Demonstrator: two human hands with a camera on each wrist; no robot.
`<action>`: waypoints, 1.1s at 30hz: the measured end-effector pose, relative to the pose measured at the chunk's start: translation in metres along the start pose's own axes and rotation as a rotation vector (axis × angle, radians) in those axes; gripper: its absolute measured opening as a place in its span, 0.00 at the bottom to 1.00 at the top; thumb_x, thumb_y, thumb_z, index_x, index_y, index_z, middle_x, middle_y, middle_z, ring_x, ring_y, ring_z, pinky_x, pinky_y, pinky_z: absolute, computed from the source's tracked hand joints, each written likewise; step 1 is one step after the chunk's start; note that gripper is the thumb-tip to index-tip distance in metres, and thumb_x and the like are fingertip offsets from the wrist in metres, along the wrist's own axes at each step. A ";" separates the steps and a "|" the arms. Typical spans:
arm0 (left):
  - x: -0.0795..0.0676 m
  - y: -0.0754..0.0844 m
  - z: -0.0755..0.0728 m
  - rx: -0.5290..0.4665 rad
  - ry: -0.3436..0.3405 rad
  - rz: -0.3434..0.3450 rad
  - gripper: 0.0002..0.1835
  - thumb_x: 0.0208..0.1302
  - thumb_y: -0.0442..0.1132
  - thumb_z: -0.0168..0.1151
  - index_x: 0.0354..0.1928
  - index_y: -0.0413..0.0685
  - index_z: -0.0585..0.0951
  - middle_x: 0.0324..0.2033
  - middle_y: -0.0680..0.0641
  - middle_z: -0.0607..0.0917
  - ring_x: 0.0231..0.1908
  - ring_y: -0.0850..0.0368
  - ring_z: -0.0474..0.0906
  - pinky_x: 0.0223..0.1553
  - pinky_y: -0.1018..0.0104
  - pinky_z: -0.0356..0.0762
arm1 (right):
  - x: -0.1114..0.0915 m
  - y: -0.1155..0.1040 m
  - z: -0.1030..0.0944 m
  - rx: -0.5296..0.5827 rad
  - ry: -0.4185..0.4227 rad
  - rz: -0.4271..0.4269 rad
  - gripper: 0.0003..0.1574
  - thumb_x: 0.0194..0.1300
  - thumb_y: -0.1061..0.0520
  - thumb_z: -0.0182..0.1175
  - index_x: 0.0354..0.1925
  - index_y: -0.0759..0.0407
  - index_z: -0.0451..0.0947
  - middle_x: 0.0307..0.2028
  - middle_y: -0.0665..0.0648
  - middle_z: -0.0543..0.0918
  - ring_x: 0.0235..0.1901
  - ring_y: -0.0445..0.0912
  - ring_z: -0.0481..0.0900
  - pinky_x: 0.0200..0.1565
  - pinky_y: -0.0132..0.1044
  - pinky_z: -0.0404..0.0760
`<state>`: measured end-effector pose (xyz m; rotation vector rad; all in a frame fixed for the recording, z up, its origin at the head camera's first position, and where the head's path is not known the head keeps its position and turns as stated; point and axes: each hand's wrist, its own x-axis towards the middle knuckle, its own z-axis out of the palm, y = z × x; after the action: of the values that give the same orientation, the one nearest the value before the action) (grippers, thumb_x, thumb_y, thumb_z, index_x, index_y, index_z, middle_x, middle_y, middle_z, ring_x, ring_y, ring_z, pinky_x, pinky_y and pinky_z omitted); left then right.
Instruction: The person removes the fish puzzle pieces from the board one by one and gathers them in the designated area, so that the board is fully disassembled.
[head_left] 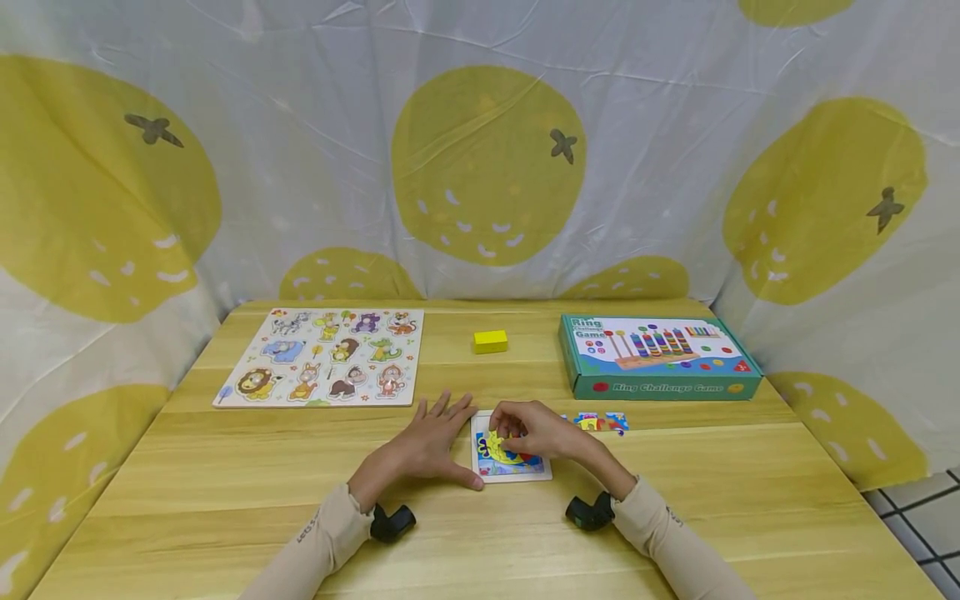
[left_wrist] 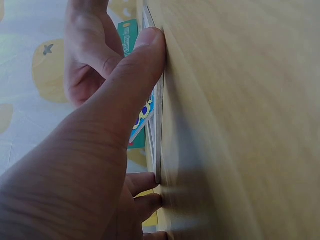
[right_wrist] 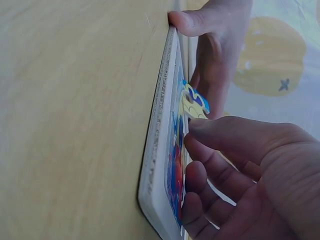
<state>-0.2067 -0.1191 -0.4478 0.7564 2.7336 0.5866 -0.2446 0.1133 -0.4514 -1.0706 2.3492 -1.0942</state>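
Note:
A small jigsaw puzzle board (head_left: 516,478) with a pale rim and a yellow, blue and red picture lies flat on the table. My left hand (head_left: 429,443) rests along its left side, fingers spread, with the thumb (left_wrist: 150,40) on the near corner and a fingertip touching the far one. Over the board, my right hand (head_left: 538,427) pinches a yellow and blue puzzle piece (right_wrist: 194,102) between thumb and fingers. That piece is tilted up from the board in both wrist views. The right fingers partly hide the picture.
Several loose puzzle pieces (head_left: 588,422) lie right of the board. Behind them sits a green ring game box (head_left: 660,389). A yellow block (head_left: 490,342) stands farther back in the middle. An animal puzzle board (head_left: 408,379) lies at the back left, before a curtain (head_left: 315,167).

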 end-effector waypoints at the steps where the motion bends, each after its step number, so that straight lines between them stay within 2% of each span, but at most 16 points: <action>1: 0.000 0.000 0.000 0.000 0.001 0.000 0.62 0.40 0.73 0.68 0.74 0.49 0.57 0.75 0.47 0.51 0.73 0.38 0.37 0.67 0.33 0.31 | 0.000 0.000 0.000 0.005 0.000 0.002 0.11 0.61 0.65 0.63 0.42 0.57 0.76 0.29 0.49 0.77 0.28 0.40 0.71 0.31 0.28 0.72; 9: 0.000 -0.001 0.002 0.003 0.004 0.005 0.62 0.39 0.74 0.68 0.74 0.49 0.57 0.75 0.47 0.51 0.73 0.38 0.37 0.67 0.33 0.31 | -0.001 -0.001 -0.001 0.028 -0.002 0.010 0.10 0.62 0.63 0.63 0.43 0.57 0.77 0.28 0.48 0.77 0.26 0.38 0.71 0.30 0.27 0.71; 19: 0.000 -0.001 0.002 0.006 -0.003 -0.001 0.63 0.39 0.75 0.67 0.74 0.50 0.56 0.75 0.47 0.51 0.74 0.39 0.36 0.67 0.34 0.30 | -0.002 -0.002 -0.003 0.055 0.000 0.010 0.10 0.63 0.61 0.63 0.44 0.58 0.78 0.28 0.51 0.78 0.28 0.40 0.72 0.34 0.28 0.75; 33: 0.001 0.000 0.000 0.011 -0.003 0.003 0.62 0.40 0.75 0.66 0.74 0.49 0.57 0.75 0.48 0.51 0.73 0.39 0.37 0.67 0.34 0.31 | -0.009 -0.007 -0.015 -0.025 0.042 0.024 0.10 0.64 0.59 0.63 0.45 0.55 0.79 0.29 0.48 0.78 0.28 0.40 0.72 0.34 0.29 0.74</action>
<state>-0.2071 -0.1189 -0.4482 0.7632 2.7361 0.5708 -0.2439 0.1243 -0.4368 -1.0355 2.4082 -1.0915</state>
